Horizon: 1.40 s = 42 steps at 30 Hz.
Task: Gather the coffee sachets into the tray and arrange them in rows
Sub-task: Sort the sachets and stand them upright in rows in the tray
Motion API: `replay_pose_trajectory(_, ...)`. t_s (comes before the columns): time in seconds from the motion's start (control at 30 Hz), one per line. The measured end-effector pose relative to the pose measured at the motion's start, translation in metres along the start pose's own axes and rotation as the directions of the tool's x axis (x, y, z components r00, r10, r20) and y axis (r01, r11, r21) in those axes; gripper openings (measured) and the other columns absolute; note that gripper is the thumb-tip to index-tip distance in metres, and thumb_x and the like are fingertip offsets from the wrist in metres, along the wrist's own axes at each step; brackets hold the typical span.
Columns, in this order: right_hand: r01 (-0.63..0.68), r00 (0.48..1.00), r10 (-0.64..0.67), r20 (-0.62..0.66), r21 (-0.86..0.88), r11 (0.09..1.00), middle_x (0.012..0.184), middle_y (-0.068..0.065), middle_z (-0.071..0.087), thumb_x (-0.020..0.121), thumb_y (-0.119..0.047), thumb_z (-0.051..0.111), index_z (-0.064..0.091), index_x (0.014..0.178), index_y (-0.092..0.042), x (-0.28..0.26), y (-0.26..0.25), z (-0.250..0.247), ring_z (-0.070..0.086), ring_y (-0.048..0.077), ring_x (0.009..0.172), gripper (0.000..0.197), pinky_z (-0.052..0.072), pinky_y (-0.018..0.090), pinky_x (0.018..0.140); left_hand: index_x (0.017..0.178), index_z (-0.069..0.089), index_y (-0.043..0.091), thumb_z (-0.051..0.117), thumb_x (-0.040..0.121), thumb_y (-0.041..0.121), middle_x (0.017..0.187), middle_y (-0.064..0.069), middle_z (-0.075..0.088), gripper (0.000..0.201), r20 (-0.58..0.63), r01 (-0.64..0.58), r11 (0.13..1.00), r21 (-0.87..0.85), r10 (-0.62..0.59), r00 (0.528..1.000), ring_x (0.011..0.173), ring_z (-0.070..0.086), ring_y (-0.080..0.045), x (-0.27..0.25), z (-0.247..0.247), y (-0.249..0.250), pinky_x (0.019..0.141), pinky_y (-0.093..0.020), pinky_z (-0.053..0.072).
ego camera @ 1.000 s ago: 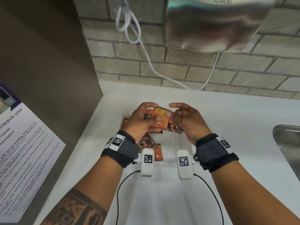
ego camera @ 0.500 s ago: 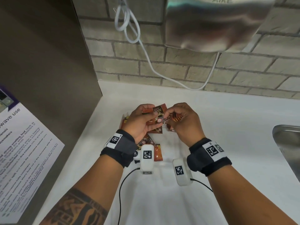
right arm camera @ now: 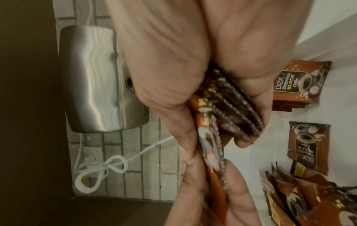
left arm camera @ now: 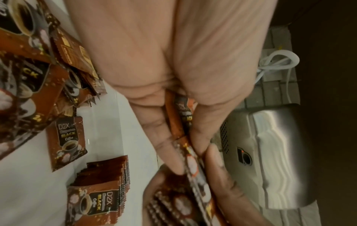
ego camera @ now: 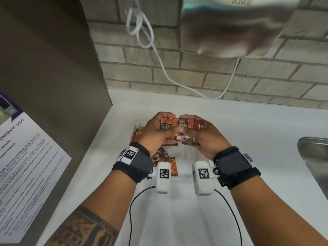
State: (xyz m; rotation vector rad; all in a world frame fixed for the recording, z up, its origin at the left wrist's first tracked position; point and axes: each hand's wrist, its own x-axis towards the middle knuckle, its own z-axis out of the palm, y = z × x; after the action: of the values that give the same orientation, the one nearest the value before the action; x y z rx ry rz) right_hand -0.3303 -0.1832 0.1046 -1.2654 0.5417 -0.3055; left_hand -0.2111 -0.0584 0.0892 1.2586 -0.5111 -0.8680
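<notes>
Several brown-orange "D2X Black Coffee" sachets form a bundle [ego camera: 182, 122] that both hands hold edge-up above the white tray [ego camera: 181, 177]. My left hand [ego camera: 162, 125] pinches the bundle's left end, its thumb and fingers [left arm camera: 166, 137] curled round the sachets [left arm camera: 181, 116]. My right hand [ego camera: 193, 126] grips the right end, where a thick stack [right arm camera: 231, 107] sits in its curled fingers. More loose sachets [ego camera: 163, 158] lie in the tray below the left wrist. One lies flat [left arm camera: 66, 140] beside a small stack [left arm camera: 100, 191].
A steel hand dryer [ego camera: 230, 27] hangs on the brick wall ahead, with a looped white cable [ego camera: 140, 27] beside it. A brown panel [ego camera: 44, 68] with a printed notice [ego camera: 23, 157] stands on the left. A steel sink [ego camera: 316, 160] borders the white counter on the right.
The hands have closed together. The single sachet from the left hand has joined the right hand's stack, and both hands now grip one bundle turned edge-up.
</notes>
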Motion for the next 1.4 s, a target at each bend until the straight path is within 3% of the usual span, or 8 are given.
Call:
replay_pose_trajectory(0.23, 0.051, 0.996, -0.046, -0.079, 0.057, 0.997, 0.107, 0.020, 0.072, 0.094, 0.005, 0.054, 0.058, 0.129, -0.012, -0.001, -0.003, -0.014, 0.070, 0.035, 0.103, 0.039, 0.050, 0.059, 0.091, 0.105, 0.056, 0.009, 0.067, 0.092, -0.001, 0.103, -0.014, 0.068, 0.021, -0.087, -0.023, 1.000, 0.001, 0.023, 0.996, 0.082, 0.072, -0.023, 0.005, -0.010, -0.004, 0.063, -0.028, 0.060)
replay_pose_trajectory(0.4, 0.034, 0.992, -0.046, -0.122, -0.095, 0.995, 0.100, 0.010, 0.067, 0.061, -0.034, 0.091, 0.062, 0.123, -0.020, -0.001, -0.005, -0.006, 0.071, 0.034, 0.095, 0.070, 0.055, 0.051, 0.089, 0.105, 0.066, 0.008, 0.075, 0.085, -0.001, 0.093, -0.010, 0.071, 0.024, 0.036, -0.100, 0.986, 0.135, 0.096, 0.995, 0.074, 0.068, -0.017, 0.001, -0.008, -0.003, 0.058, -0.023, 0.054)
replay_pose_trajectory(0.57, -0.067, 0.995, 0.067, 0.074, 0.002, 0.998, 0.114, 0.022, 0.070, 0.080, -0.011, 0.078, 0.061, 0.126, -0.001, -0.005, -0.004, 0.003, 0.070, 0.035, 0.102, 0.050, 0.058, 0.040, 0.080, 0.106, 0.067, 0.020, 0.083, 0.076, -0.003, 0.091, 0.003, 0.066, 0.041, 0.090, -0.133, 0.952, 0.274, 0.113, 0.990, 0.078, 0.063, -0.017, -0.003, 0.002, 0.001, 0.057, -0.025, 0.055)
replay_pose_trajectory(0.7, -0.121, 0.992, 0.117, 0.047, 0.084, 0.989, 0.112, 0.026, 0.070, 0.092, 0.002, 0.063, 0.058, 0.130, -0.004, -0.005, -0.004, -0.003, 0.070, 0.036, 0.101, 0.039, 0.060, 0.038, 0.076, 0.128, 0.053, 0.039, 0.094, 0.063, 0.033, 0.132, 0.010, 0.045, 0.077, 0.142, -0.252, 0.703, 0.665, 0.212, 0.967, 0.100, 0.057, -0.007, -0.007, 0.003, 0.007, 0.080, -0.024, 0.054)
replay_pose_trajectory(0.83, -0.128, 0.989, 0.116, 0.086, 0.137, 0.982, 0.096, 0.024, 0.071, 0.090, 0.010, 0.058, 0.058, 0.124, 0.005, -0.008, -0.004, 0.002, 0.072, 0.035, 0.088, 0.034, 0.059, 0.038, 0.069, 0.149, 0.030, 0.045, 0.095, 0.059, 0.039, 0.158, 0.017, 0.021, 0.111, 0.425, -0.482, 0.438, 0.759, 0.227, 0.876, 0.145, 0.026, -0.005, -0.011, 0.009, 0.010, 0.114, -0.026, 0.035)
replay_pose_trajectory(0.97, -0.126, 0.990, 0.117, 0.084, 0.101, 0.987, 0.087, 0.022, 0.066, 0.089, 0.016, 0.050, 0.062, 0.102, 0.004, -0.008, -0.001, 0.016, 0.071, 0.031, 0.084, 0.021, 0.059, 0.036, 0.066, 0.147, 0.040, 0.038, 0.087, 0.071, 0.024, 0.146, 0.011, 0.047, 0.090, 0.533, -0.582, 0.320, 0.748, 0.234, 0.813, 0.122, 0.055, -0.009, -0.011, 0.018, 0.008, 0.101, -0.036, 0.048)
replay_pose_trajectory(1.17, -0.206, 0.971, 0.215, 0.109, -0.083, 0.975, 0.089, 0.008, 0.068, 0.089, -0.008, 0.063, 0.068, 0.090, -0.012, -0.011, 0.003, 0.013, 0.066, 0.022, 0.091, 0.006, 0.052, 0.044, 0.086, 0.138, 0.057, 0.026, 0.085, 0.072, 0.016, 0.135, 0.003, 0.053, 0.072, 0.485, -0.547, 0.309, 0.778, 0.257, 0.836, 0.117, 0.054, -0.015, -0.008, 0.010, 0.008, 0.098, -0.035, 0.048)
replay_pose_trajectory(1.4, 0.010, 1.000, -0.021, -0.022, -0.398, 0.917, 0.086, 0.003, 0.075, 0.090, -0.007, 0.059, 0.070, 0.086, -0.010, -0.015, 0.000, 0.021, 0.069, 0.017, 0.090, 0.012, 0.051, 0.029, 0.078, 0.146, 0.048, 0.031, 0.083, 0.074, 0.022, 0.141, 0.005, 0.052, 0.081, 0.461, -0.505, 0.155, 0.849, 0.248, 0.852, 0.121, 0.055, -0.020, -0.002, 0.007, 0.009, 0.096, -0.046, 0.050)
